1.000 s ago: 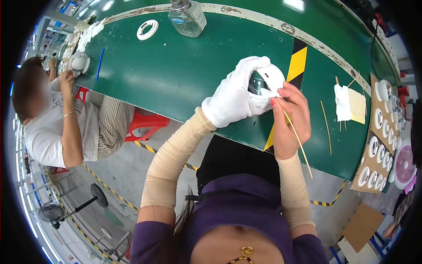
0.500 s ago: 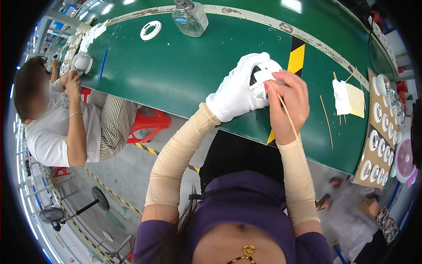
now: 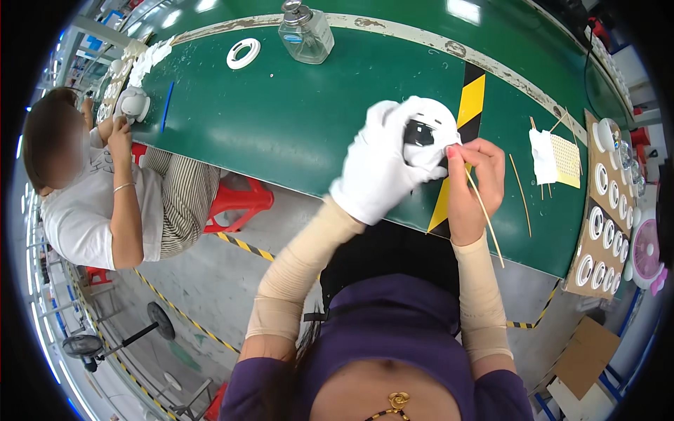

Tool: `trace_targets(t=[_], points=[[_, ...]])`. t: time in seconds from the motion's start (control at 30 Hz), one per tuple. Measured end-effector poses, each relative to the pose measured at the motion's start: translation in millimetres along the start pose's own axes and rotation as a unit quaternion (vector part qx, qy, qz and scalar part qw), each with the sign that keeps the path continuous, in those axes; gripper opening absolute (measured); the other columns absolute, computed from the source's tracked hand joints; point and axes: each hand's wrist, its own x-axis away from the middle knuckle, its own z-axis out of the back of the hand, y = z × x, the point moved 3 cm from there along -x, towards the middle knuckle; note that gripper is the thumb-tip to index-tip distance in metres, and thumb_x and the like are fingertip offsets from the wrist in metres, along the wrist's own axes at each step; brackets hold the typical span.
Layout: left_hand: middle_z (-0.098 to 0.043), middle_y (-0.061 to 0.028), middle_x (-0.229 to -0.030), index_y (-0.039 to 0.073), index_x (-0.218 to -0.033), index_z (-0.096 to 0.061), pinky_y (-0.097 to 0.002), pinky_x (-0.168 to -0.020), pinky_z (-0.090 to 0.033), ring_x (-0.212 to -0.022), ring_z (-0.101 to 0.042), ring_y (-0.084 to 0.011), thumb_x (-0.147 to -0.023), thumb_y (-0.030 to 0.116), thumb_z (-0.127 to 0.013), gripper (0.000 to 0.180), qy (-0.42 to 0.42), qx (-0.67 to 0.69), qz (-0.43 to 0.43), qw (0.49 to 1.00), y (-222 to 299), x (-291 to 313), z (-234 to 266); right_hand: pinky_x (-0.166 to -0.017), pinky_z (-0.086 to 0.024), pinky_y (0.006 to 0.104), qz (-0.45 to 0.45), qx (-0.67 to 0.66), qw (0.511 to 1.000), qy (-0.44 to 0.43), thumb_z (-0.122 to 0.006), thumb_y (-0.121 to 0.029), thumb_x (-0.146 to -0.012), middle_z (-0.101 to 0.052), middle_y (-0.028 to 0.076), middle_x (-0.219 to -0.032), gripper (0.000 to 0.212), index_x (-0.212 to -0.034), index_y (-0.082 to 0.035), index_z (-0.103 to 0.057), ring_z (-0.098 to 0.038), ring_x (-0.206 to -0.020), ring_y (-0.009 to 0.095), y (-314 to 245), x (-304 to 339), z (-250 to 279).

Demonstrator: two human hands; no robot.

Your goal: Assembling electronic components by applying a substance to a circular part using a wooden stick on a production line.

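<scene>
In its white glove, my left hand grips a rounded white plastic housing with a dark glossy window in its face. The housing is held up over the table near its front edge. My right hand, bare, pinches a thin wooden stick close to one end, at the housing's right side. The stick's long end slants down past the wrist, and its upper tip is hidden by the fingers and the housing.
On the green table stand a glass pump bottle and a white ring. To the right lie another stick, a yellow pad with white cloth, and a cardboard tray of rings. A co-worker sits at left.
The housing has turned, so its dark window now faces up. Both hands have shifted slightly downward, and the stick swings further right. The person at lower right has left the view.
</scene>
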Motion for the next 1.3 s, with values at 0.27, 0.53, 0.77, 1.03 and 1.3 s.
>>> trace_targets(t=[0.27,0.53,0.77,1.03,1.3], points=[[-0.055,-0.0174,-0.116,0.004,-0.137,-0.042,-0.0408,-0.089,-0.049,-0.104,-0.058,-0.0356,-0.065,0.043,-0.085,0.093,-0.067,0.041,-0.074,0.994,-16.0,-25.3,3.4,-0.067,-0.048,0.0261,-0.055,-0.059,0.997,-0.010,-0.069,0.005,-0.082,-0.065,0.011,-0.086,0.009,-0.091,0.004,-0.066,-0.060,-0.073,0.018,-5.7,-2.2,-8.0],[-0.052,-0.0192,-0.120,0.003,-0.136,-0.040,-0.0418,-0.087,-0.050,-0.106,-0.058,-0.0363,-0.060,0.033,-0.089,0.095,0.041,0.042,-0.035,0.998,-14.5,-10.5,-13.8,-0.068,-0.050,0.0289,-0.095,-0.152,0.984,0.003,-0.071,0.011,-0.077,-0.067,0.013,-0.091,0.015,-0.088,0.004,-0.064,-0.062,-0.077,0.023,2.6,3.0,-4.1],[-0.053,-0.0181,-0.124,0.003,-0.131,-0.046,-0.0412,-0.092,-0.047,-0.109,-0.057,-0.0351,-0.062,0.022,-0.088,0.083,0.064,0.068,-0.047,0.995,-4.5,-15.0,-20.0,-0.077,-0.051,0.0270,-0.131,-0.122,0.984,0.012,-0.067,0.009,-0.082,-0.067,0.012,-0.103,0.008,-0.089,0.005,-0.064,-0.063,-0.089,0.017,13.8,1.5,-1.6],[-0.059,-0.0109,-0.117,0.004,-0.135,-0.030,-0.0325,-0.098,-0.045,-0.105,-0.059,-0.0198,-0.069,0.002,-0.084,0.085,0.018,0.070,-0.061,0.996,-2.6,-13.2,-28.3,-0.080,-0.052,0.0262,-0.209,-0.255,0.943,0.053,-0.067,0.009,-0.084,-0.067,0.014,-0.107,0.007,-0.089,0.007,-0.063,-0.064,-0.096,0.017,15.0,9.4,-10.5],[-0.056,-0.0117,-0.114,0.007,-0.131,-0.037,-0.0345,-0.089,-0.049,-0.096,-0.062,-0.0223,-0.062,0.012,-0.091,0.087,0.051,0.194,-0.076,0.977,-11.4,-14.8,-32.1,-0.089,-0.048,0.0273,-0.385,-0.365,0.846,0.051,-0.062,0.006,-0.088,-0.067,0.016,-0.112,0.007,-0.094,0.008,-0.065,-0.062,-0.097,0.015,35.6,16.4,-8.7]])
